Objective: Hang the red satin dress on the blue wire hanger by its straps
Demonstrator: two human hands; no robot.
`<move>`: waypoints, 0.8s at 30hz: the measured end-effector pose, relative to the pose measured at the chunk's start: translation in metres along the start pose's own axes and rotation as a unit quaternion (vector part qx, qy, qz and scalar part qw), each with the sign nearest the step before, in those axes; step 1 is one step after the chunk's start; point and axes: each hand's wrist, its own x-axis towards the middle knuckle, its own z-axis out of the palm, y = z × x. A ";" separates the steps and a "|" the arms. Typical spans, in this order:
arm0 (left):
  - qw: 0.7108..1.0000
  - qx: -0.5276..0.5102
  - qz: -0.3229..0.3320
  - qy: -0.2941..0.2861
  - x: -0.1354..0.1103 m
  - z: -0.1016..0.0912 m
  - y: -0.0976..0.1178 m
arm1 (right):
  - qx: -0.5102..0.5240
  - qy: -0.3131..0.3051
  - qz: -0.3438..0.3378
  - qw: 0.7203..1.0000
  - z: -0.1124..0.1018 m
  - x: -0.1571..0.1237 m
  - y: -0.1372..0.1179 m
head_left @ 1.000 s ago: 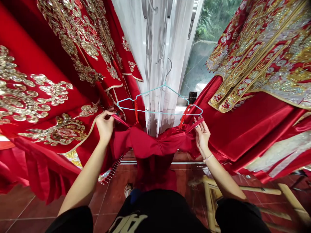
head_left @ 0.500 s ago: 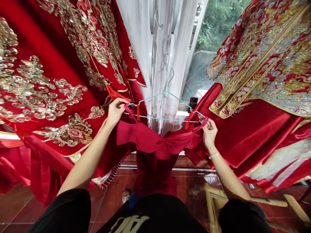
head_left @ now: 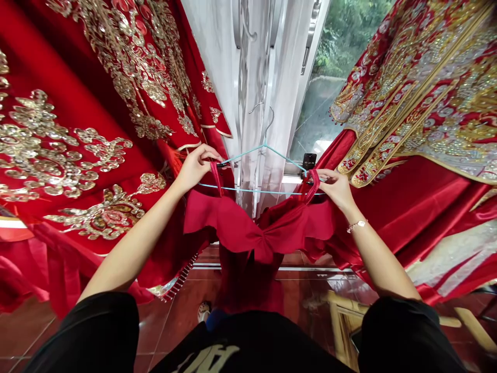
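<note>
A light blue wire hanger [head_left: 259,171] hangs in front of a white sheer curtain [head_left: 256,88]. A plain dark red dress [head_left: 256,233] with a gathered front hangs from it by two thin straps. My left hand [head_left: 196,167] pinches the left strap against the hanger's left end. At the hanger's right end my right hand [head_left: 337,187] pinches the right strap; a bracelet shows on that wrist. Both hands are closed on the straps.
Red robes with heavy gold embroidery hang close on the left [head_left: 85,129] and on the right [head_left: 423,103]. A small black device [head_left: 309,160] stands on the window sill. A bamboo stool [head_left: 349,321] is on the red tiled floor [head_left: 174,321], lower right.
Both hands rose and came inward with the straps, from below and outside the hanger's ends up onto them. The dress top now hangs higher and tauter.
</note>
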 end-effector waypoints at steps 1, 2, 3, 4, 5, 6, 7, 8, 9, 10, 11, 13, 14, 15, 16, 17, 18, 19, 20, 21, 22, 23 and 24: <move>1.000 0.001 -0.003 0.003 -0.001 0.001 -0.001 | 0.001 0.003 -0.001 1.000 0.000 0.004 0.000; 1.000 0.008 -0.005 0.005 -0.001 0.000 -0.002 | 0.004 0.010 -0.003 1.000 0.000 0.008 0.001; 1.000 0.026 -0.005 0.004 -0.001 0.000 -0.004 | 0.009 0.013 -0.005 1.000 -0.001 0.011 0.001; 0.999 0.054 -0.001 -0.003 -0.002 -0.002 -0.005 | 0.015 0.003 -0.006 1.000 -0.003 0.014 0.002; 0.995 0.093 0.005 -0.018 -0.002 -0.005 -0.007 | 0.016 -0.023 -0.005 1.000 -0.006 0.016 0.002; 0.989 0.138 0.013 -0.043 -0.003 -0.009 -0.008 | 0.010 -0.060 -0.003 0.998 -0.011 0.016 0.002; 0.980 0.184 0.022 -0.072 -0.005 -0.014 -0.008 | -0.004 -0.100 0.000 0.995 -0.017 0.015 0.002; 0.968 0.228 0.033 -0.099 -0.009 -0.020 -0.008 | -0.021 -0.131 -0.001 0.991 -0.024 0.012 0.001; 0.955 0.267 0.045 -0.118 -0.015 -0.026 -0.007 | -0.039 -0.145 -0.005 0.989 -0.031 0.007 0.002; 0.943 0.304 0.056 -0.121 -0.023 -0.032 -0.006 | -0.053 -0.137 -0.013 0.989 -0.039 0.000 0.002; 0.931 0.343 0.066 -0.107 -0.032 -0.037 -0.003 | -0.065 -0.111 -0.026 0.991 -0.046 -0.007 0.003; 0.900 0.426 0.079 -0.048 -0.056 -0.044 0.002 | -0.094 -0.034 -0.061 0.993 -0.056 -0.024 0.007; 0.884 0.458 0.085 -0.026 -0.068 -0.045 0.004 | -0.114 -0.003 -0.081 0.990 -0.058 -0.032 0.009; 0.873 0.478 0.091 -0.025 -0.079 -0.046 0.005 | -0.137 0.008 -0.098 0.986 -0.058 -0.038 0.012; 0.869 0.483 0.098 -0.046 -0.089 -0.046 0.004 | -0.161 -0.004 -0.109 0.981 -0.056 -0.043 0.015; 0.869 0.476 0.102 -0.083 -0.097 -0.045 0.003 | -0.182 -0.042 -0.110 0.976 -0.053 -0.044 0.018; 0.873 0.459 0.101 -0.128 -0.101 -0.045 0.000 | -0.199 -0.094 -0.102 0.970 -0.049 -0.044 0.021; 0.878 0.436 0.093 -0.172 -0.104 -0.045 -0.003 | -0.216 -0.148 -0.088 0.961 -0.044 -0.041 0.025; 0.882 0.414 0.077 -0.212 -0.104 -0.045 -0.006 | -0.232 -0.194 -0.074 0.950 -0.040 -0.036 0.030; 0.885 0.394 0.057 -0.240 -0.102 -0.047 -0.008 | -0.249 -0.227 -0.064 0.939 -0.037 -0.030 0.036; 0.890 0.377 0.038 -0.252 -0.099 -0.048 -0.009 | -0.269 -0.248 -0.060 0.929 -0.036 -0.023 0.042; 0.897 0.365 0.022 -0.246 -0.097 -0.051 -0.010 | -0.286 -0.261 -0.061 0.920 -0.036 -0.015 0.048; 0.906 0.360 0.011 -0.223 -0.094 -0.053 -0.010 | -0.300 -0.267 -0.064 0.914 -0.038 -0.007 0.054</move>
